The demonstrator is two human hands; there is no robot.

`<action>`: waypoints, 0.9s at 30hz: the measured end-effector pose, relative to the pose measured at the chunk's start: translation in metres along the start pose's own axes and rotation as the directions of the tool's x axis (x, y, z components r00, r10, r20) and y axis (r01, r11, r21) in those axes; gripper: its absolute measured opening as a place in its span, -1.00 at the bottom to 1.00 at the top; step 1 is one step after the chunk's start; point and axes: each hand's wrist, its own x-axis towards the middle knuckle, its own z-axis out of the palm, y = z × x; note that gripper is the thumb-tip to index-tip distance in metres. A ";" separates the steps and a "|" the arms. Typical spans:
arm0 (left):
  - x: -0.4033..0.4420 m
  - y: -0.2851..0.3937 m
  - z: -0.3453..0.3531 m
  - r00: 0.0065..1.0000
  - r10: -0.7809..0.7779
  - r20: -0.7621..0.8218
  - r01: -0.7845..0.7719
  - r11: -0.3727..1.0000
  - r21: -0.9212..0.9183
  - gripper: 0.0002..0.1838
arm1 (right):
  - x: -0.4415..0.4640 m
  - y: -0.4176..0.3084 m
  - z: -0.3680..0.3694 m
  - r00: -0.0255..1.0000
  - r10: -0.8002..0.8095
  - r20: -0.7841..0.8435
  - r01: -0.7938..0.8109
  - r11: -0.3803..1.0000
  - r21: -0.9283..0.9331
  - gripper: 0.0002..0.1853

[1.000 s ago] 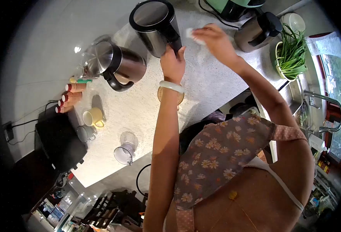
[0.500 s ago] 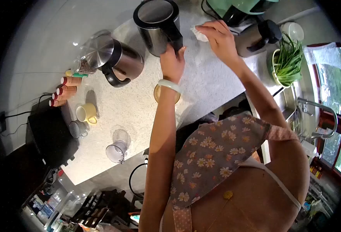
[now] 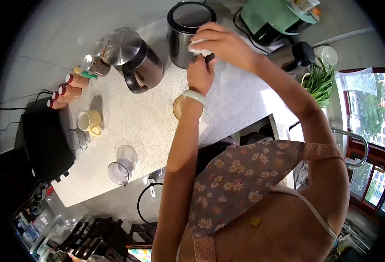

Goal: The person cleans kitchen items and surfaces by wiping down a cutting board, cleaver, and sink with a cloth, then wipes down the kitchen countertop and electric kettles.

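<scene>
A steel kettle with a black rim (image 3: 179, 48) stands at the top middle of the counter. My left hand (image 3: 200, 75), with a pale bangle at its wrist, is closed round the lower part of the kettle's black handle. Just above it, my right hand (image 3: 222, 43) holds a white cloth or tissue (image 3: 200, 47) against the handle side of the kettle. My right fingers hide most of the handle. A round beige coaster-like piece (image 3: 178, 107) lies partly under my left forearm.
Left of the kettle stand a brown jug (image 3: 148, 72), a jar (image 3: 97, 65), red-capped bottles (image 3: 70, 92), a yellow mug (image 3: 89, 121), a glass cup (image 3: 75, 139) and a clear pitcher (image 3: 120, 171). To the right are a green appliance (image 3: 271, 19), a dark jug (image 3: 288, 56) and green vegetables (image 3: 321, 85).
My right hand has moved left with the white cloth, from beside the kettle to its handle. My left hand still grips the handle. The camera view has shifted.
</scene>
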 end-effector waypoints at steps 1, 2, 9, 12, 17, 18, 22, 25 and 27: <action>0.001 0.002 0.000 0.993 -0.094 0.067 0.094 0.995 -0.011 -0.63 | 0.014 0.005 0.006 1.000 -0.018 0.015 0.018 1.000 0.003 -0.71; 0.002 0.003 0.000 0.997 -0.074 0.017 0.075 0.997 -0.014 -0.63 | 0.031 0.013 0.012 0.999 -0.043 0.032 0.043 0.999 0.004 -0.73; -0.003 0.006 -0.009 0.992 -0.118 -0.041 0.118 0.993 0.000 -0.58 | 0.119 0.057 0.034 0.994 0.010 0.111 -0.019 0.997 0.076 -0.80; -0.003 0.004 -0.008 0.994 -0.091 -0.058 0.092 0.996 0.020 -0.60 | 0.089 0.047 0.040 0.961 -0.274 0.020 0.271 0.932 -0.241 -0.77; -0.003 0.008 -0.013 0.985 -0.170 0.008 0.170 0.985 -0.043 -0.64 | 0.087 0.021 0.010 0.903 -0.193 0.384 0.303 0.920 -0.250 -0.72; -0.003 0.007 -0.010 0.988 -0.155 -0.026 0.154 0.987 -0.049 -0.64 | 0.093 0.022 0.010 0.882 -0.180 0.436 0.311 0.917 -0.250 -0.71; -0.005 0.004 -0.004 0.989 -0.130 -0.068 0.128 0.991 -0.031 -0.68 | 0.107 0.004 0.061 0.769 -0.007 0.639 0.346 0.845 -0.408 -0.76; -0.009 0.002 -0.002 0.991 -0.117 -0.060 0.116 0.993 -0.009 -0.75 | 0.074 0.015 0.148 0.744 -0.132 0.655 0.359 0.906 -0.226 -0.77; -0.012 -0.008 0.014 0.980 -0.040 -0.195 0.040 0.999 -0.003 -0.78 | 0.057 0.022 0.195 0.726 -0.229 0.649 0.488 0.835 -0.252 -0.81</action>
